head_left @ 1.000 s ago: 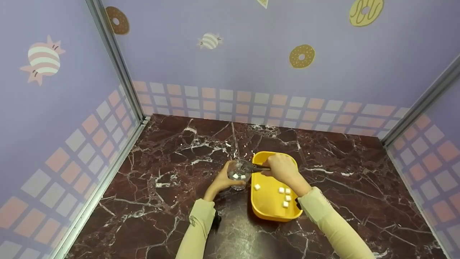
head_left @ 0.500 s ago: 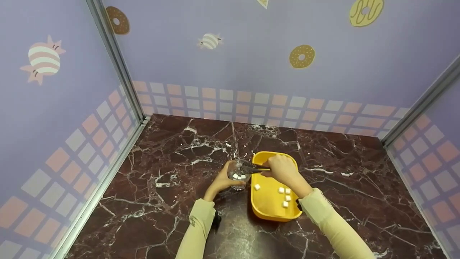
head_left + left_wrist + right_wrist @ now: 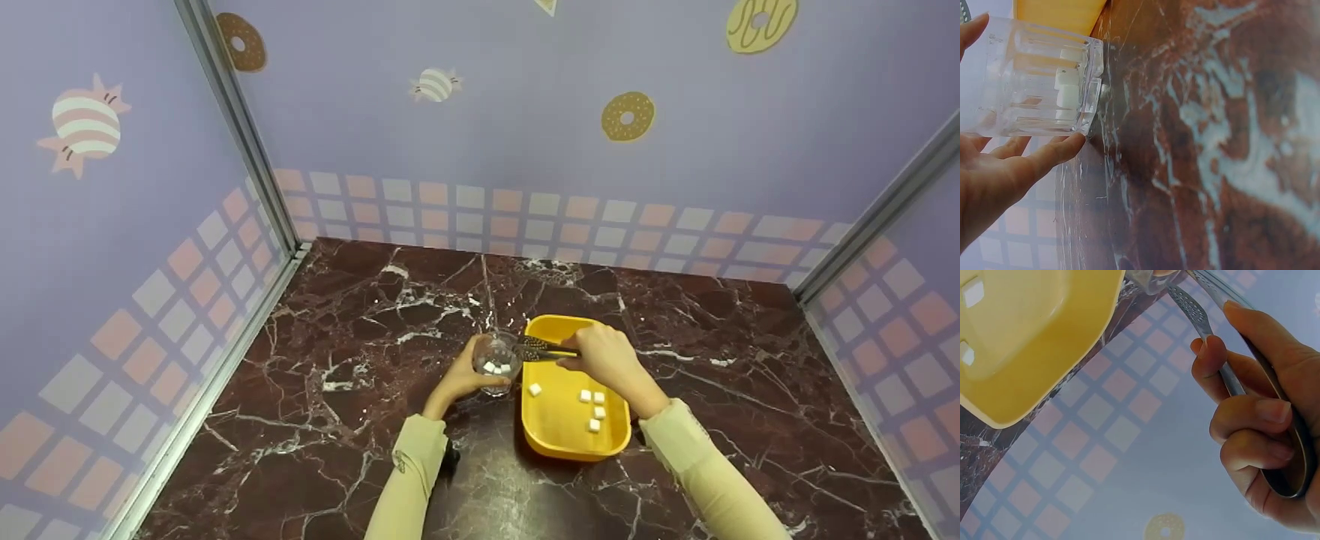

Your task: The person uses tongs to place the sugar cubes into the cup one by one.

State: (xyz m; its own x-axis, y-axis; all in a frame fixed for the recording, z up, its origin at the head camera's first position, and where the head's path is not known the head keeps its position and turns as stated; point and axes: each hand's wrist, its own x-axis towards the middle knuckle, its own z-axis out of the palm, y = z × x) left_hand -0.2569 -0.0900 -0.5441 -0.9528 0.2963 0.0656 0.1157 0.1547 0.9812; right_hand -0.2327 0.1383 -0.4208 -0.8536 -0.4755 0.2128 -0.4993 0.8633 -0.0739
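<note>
My left hand (image 3: pixel 463 375) holds a clear plastic cup (image 3: pixel 1044 81) standing on the marbled tabletop, thumb on one side and fingers on the other. Several white sugar cubes (image 3: pixel 1068 95) lie at the cup's bottom. With curled fingers, my right hand (image 3: pixel 609 361) grips dark metal tongs (image 3: pixel 1189 308) with perforated ends. The tong tips are parted, with nothing between them, and lie just right of the cup's rim, over the near side of a yellow tray (image 3: pixel 534 427). Inside that tray, several more sugar cubes (image 3: pixel 598 412) rest on the floor, mostly toward the right.
The tray's raised rim stands close to the cup's right side. Purple panels (image 3: pixel 525 135) with printed sweets and tile patterns enclose the dark marbled tabletop (image 3: pixel 337 465) at the back and both sides. A metal rail (image 3: pixel 225 352) runs along the left edge.
The tongs have parted and drawn right, out of the cup, along with my right hand. One more sugar cube shows in the cup. The left hand keeps its hold.
</note>
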